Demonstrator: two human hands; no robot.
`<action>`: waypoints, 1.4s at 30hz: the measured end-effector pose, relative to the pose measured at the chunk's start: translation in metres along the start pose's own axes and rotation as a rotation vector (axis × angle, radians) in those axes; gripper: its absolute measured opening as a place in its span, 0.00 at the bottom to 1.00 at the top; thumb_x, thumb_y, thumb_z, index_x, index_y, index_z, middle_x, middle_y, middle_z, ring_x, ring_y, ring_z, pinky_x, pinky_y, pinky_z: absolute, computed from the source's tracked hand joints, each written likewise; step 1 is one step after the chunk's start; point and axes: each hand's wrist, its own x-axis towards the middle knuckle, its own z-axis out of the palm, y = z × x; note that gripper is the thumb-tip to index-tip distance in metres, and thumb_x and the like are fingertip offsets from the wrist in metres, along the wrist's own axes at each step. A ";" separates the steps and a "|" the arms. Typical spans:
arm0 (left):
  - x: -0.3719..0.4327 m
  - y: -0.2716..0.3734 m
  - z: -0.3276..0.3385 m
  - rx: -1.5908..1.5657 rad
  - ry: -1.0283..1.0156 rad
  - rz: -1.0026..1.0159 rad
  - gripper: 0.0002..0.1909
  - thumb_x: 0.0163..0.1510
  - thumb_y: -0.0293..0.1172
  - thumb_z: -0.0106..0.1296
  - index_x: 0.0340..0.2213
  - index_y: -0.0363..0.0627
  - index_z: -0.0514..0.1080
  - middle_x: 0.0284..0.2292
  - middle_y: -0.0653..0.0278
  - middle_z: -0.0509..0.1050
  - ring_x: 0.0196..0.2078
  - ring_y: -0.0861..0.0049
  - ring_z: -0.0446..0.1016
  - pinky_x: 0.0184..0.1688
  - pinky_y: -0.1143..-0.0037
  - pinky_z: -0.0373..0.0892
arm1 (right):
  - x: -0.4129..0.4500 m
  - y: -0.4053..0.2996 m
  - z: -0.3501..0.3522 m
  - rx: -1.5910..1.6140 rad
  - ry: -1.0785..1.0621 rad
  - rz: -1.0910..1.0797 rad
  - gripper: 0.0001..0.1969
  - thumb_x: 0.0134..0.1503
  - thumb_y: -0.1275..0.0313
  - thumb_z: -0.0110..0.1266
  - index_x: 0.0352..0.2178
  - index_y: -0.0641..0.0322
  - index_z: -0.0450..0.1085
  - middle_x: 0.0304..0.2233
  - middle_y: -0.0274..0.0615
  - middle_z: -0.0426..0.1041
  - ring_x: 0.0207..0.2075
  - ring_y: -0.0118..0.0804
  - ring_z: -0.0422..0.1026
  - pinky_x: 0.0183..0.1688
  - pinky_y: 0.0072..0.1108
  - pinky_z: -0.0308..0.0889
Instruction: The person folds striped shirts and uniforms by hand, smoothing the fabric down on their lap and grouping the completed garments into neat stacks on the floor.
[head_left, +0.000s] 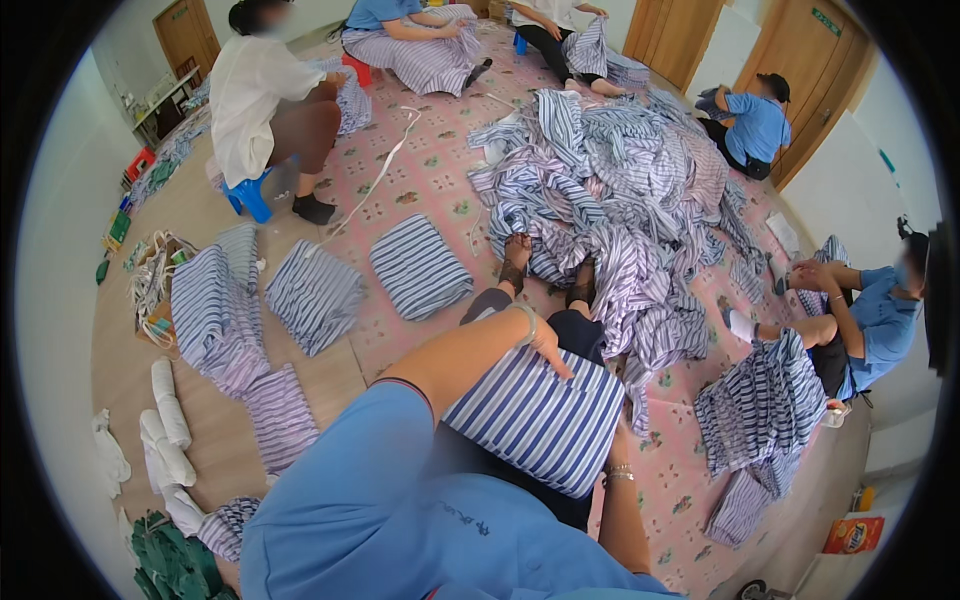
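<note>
A folded blue-and-white striped garment (536, 420) lies tilted across my lap. At its far edge, my left hand (549, 351) holds the cloth with the fingers over the top. My right hand (618, 448) is at the right edge of the bundle, its fingers partly hidden by the cloth. Beyond my knees, a large loose heap of striped garments (607, 187) spreads over the floor, reaching my feet. To the left lie a folded striped garment (421, 266) and a folded grey-blue striped stack (315, 296).
Striped piles (214, 315), white cloth rolls (171, 405), green cloth bundles (176, 559) and a box of white cords (159, 281) line the left side. Several people sit around the heap, one on a blue stool (249, 196). A striped pile (761, 409) stands at right.
</note>
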 end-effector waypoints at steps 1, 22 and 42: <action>0.002 -0.005 0.003 -0.013 0.005 -0.005 0.50 0.33 0.71 0.49 0.44 0.35 0.67 0.44 0.53 0.69 0.46 0.62 0.67 0.48 0.69 0.61 | -0.021 -0.038 0.013 0.180 0.014 0.124 0.19 0.55 0.75 0.42 0.48 0.69 0.61 0.45 0.42 0.67 0.45 0.34 0.67 0.48 0.22 0.62; -0.284 -0.164 0.260 -2.032 1.630 0.321 0.24 0.52 0.45 0.48 0.42 0.36 0.66 0.39 0.59 0.72 0.41 0.73 0.70 0.45 0.74 0.66 | -0.031 -0.040 -0.020 -0.566 -0.004 0.073 0.20 0.58 0.64 0.42 0.47 0.66 0.64 0.45 0.44 0.68 0.48 0.35 0.65 0.49 0.21 0.59; -0.222 -0.267 0.249 -2.242 1.753 0.122 0.26 0.50 0.42 0.52 0.45 0.36 0.64 0.41 0.55 0.70 0.42 0.65 0.70 0.47 0.67 0.66 | 0.002 -0.147 0.034 -0.491 0.073 -0.194 0.14 0.57 0.70 0.46 0.19 0.67 0.66 0.12 0.33 0.65 0.12 0.20 0.62 0.17 0.12 0.58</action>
